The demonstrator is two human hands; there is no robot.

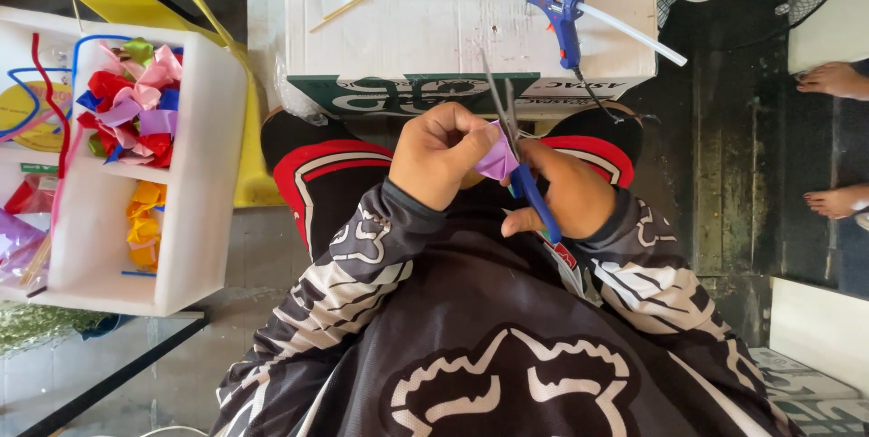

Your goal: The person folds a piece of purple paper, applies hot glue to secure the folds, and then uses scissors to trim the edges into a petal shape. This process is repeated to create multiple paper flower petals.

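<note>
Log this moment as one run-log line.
left hand: holds purple paper | right hand: scissors, blades at paper | glue gun: on box

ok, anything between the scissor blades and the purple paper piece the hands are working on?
Nothing visible. The left hand pinches the small purple folded paper piece directly against the grey blades of the blue-handled scissors, which the right hand grips. Paper and blades appear to touch, above the lap.

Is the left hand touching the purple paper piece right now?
Touching: the head view shows the left hand pinching the purple paper piece with its fingertips, no gap between them.
</note>
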